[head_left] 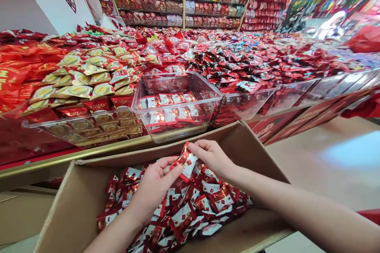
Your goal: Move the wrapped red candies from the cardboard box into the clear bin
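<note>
Between my two hands is a small red and white candy packet (pixel 189 163), held above an open cardboard box (pixel 267 158). My left hand (pixel 158 184) pinches its lower left end, thumb on top. The upper end is gripped by my right hand (pixel 212 158) between thumb and fingers. Many loose packets (pixel 182 215) of the same look lie jumbled in the box below. Just beyond the box sits a clear plastic bin (pixel 178 128), where matching packets lie side by side in rows in its lower part.
Gold durian packets (pixel 89 73) fill the bin on the left, with red packets (pixel 13 75) farther left. Dark red packets (pixel 231 65) are heaped to the right. A gold rail (pixel 115 148) runs along the display front. Stocked shelves (pixel 178 2) stand behind. Tiled floor (pixel 332 154) lies at right.
</note>
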Motion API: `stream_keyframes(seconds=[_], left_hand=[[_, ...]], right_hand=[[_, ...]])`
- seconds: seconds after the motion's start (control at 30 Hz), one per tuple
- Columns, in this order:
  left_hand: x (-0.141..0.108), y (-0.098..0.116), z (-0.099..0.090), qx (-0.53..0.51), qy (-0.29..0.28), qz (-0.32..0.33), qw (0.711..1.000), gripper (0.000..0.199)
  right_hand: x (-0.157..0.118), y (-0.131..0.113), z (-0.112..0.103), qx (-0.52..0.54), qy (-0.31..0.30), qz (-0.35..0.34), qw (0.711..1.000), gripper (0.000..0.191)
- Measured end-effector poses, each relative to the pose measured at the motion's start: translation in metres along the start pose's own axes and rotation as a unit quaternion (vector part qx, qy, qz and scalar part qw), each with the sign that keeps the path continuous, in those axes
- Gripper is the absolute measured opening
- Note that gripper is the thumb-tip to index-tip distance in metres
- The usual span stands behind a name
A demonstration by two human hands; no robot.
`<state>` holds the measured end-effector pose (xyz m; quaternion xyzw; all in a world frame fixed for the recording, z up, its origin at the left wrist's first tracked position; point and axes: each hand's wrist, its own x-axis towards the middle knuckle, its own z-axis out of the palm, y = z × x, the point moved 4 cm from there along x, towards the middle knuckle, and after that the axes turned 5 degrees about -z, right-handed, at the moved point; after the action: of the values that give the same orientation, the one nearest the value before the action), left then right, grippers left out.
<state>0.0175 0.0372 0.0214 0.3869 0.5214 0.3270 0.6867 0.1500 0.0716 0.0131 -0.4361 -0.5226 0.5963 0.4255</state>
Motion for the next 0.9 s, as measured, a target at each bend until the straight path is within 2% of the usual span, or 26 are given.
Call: stream_keyframes(seconds=[0.2, 0.37, 0.5, 0.6, 0.7, 0.8, 0.9], left_hand=[[0.003, 0.001, -0.005, 0.027, 0.016, 0.025, 0.999, 0.026], [0.004, 0.005, -0.011, 0.004, 0.066, 0.091, 0.994, 0.019], [0.001, 0.005, -0.002, -0.004, 0.038, 0.08, 0.996, 0.025], [0.001, 0.002, 0.001, 0.027, 0.022, 0.053, 0.998, 0.03], [0.004, 0.001, -0.005, 0.036, 0.038, 0.049, 0.997, 0.028], [0.006, 0.001, -0.012, 0.061, 0.04, 0.058, 0.996, 0.029], [0.006, 0.003, -0.014, 0.116, 0.022, 0.091, 0.989, 0.026]], right_hand=[[0.0, -0.002, 0.002, 0.057, -0.043, -0.027, 0.997, 0.028], [-0.002, 0.002, 0.003, 0.096, 0.011, -0.017, 0.995, 0.03], [-0.003, 0.002, 0.003, 0.086, 0.033, -0.034, 0.995, 0.03], [-0.002, 0.004, 0.003, 0.098, 0.017, -0.02, 0.995, 0.027], [-0.002, 0.005, 0.001, 0.098, 0.006, -0.004, 0.995, 0.024], [-0.003, 0.007, -0.001, 0.098, -0.006, 0.02, 0.995, 0.025], [-0.003, 0.01, 0.001, 0.083, -0.056, 0.022, 0.995, 0.025]])
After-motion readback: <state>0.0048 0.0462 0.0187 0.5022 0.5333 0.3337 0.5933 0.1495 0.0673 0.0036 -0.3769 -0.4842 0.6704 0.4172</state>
